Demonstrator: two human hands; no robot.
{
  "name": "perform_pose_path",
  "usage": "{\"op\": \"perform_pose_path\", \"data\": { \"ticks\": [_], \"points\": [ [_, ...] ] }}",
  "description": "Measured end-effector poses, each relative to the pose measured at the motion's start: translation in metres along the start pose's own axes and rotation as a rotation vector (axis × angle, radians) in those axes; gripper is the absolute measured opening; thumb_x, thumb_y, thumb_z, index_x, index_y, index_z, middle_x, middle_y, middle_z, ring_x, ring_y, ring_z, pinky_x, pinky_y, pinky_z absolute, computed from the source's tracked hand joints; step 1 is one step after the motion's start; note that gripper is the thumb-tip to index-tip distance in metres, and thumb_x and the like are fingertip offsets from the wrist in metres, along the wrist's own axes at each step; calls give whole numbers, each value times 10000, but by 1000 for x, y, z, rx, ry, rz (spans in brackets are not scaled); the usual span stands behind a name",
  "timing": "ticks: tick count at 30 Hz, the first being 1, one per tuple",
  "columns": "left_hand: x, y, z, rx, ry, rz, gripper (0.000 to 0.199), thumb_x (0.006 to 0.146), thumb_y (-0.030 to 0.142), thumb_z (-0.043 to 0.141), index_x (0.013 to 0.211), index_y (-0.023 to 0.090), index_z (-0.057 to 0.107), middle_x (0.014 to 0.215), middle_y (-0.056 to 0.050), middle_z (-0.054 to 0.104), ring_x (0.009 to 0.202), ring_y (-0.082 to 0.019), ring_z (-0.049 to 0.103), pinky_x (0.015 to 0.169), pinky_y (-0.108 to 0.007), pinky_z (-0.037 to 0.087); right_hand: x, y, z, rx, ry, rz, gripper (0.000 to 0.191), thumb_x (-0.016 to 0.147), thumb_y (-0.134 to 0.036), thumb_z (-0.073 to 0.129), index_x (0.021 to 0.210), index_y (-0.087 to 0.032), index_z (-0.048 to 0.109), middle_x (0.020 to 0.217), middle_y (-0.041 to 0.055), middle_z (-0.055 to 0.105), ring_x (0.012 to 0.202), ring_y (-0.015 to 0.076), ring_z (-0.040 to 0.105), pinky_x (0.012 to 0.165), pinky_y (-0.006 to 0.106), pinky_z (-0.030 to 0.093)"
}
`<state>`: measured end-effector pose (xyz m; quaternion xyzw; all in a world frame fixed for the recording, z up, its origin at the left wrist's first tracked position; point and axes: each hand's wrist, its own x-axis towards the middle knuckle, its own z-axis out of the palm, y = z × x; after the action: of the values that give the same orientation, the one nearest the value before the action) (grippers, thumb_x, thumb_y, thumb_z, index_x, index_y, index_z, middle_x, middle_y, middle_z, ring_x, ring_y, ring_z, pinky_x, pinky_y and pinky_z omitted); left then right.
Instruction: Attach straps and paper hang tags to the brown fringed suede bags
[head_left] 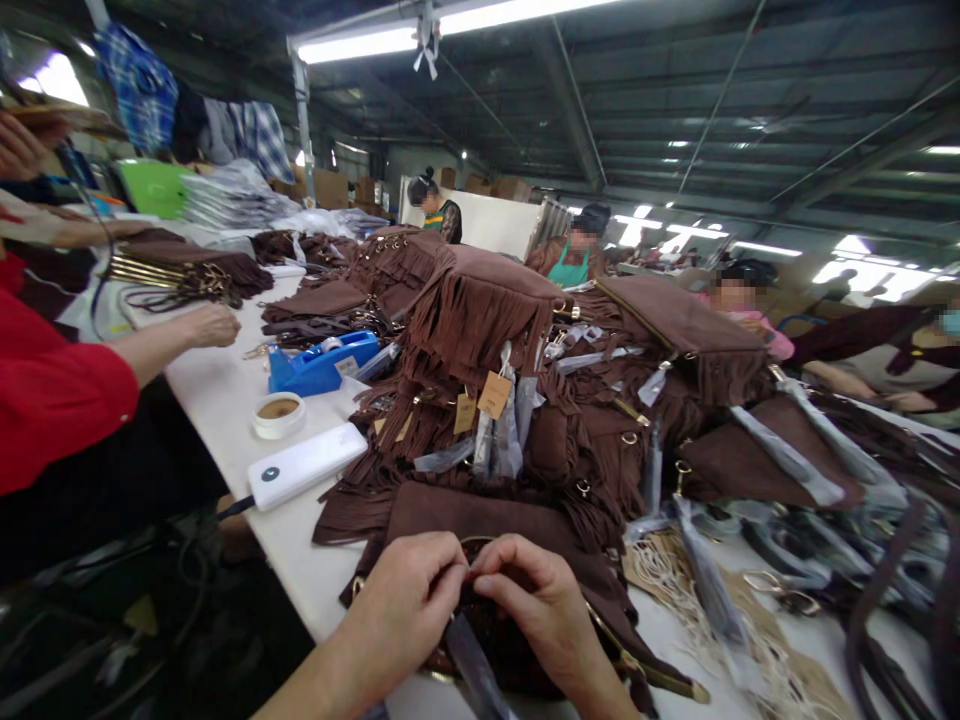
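A dark brown handbag (480,510) lies on the table right before me, its gold zipper partly open. Above its opening my left hand (409,600) and my right hand (536,600) meet, fingertips pinched close together. What they pinch is small and hidden by the fingers. A dark strap in clear plastic wrap (476,665) runs down from just below my left fingers. Behind the bag rises a heap of brown fringed bags (480,290), with a tan paper tag (495,394) hanging from one of them.
To the left on the white table are a white power bank (307,465), a round tin (278,414) and a blue tape dispenser (324,362). Tags with pale strings (697,590) and wrapped straps lie at right. A co-worker's red sleeve (67,400) reaches in from the left.
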<state>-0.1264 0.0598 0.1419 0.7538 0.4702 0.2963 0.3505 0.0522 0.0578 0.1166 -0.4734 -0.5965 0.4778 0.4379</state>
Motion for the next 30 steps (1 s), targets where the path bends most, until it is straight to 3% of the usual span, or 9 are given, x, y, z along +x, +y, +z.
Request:
{"op": "perform_pose_path", "data": {
  "ticks": [3,18,30],
  "points": [
    [-1,-2,2,23,-28,17,233,906,179,437,685,188,514,687,0,586,657,-148,528,621,-264,308,0,-2,1,-54,17,-78,115,747,-203,744,649,-201,684,683,-9,666,657,146,561,628,238,428],
    [-3,-4,1,-3,-45,35,242,918,191,433,696,191,529,692,0,590,660,-147,528,632,-268,325,-1,-1,2,-87,37,-108,124,721,-195,764,621,-210,692,633,-19,665,612,147,570,597,237,416],
    [-6,-9,12,226,-48,93,236,914,167,375,707,203,481,701,-24,582,636,-174,521,595,-304,280,-2,1,1,-214,-23,-168,144,768,-184,747,641,-204,683,652,-17,670,627,146,595,631,240,425]
  ]
}}
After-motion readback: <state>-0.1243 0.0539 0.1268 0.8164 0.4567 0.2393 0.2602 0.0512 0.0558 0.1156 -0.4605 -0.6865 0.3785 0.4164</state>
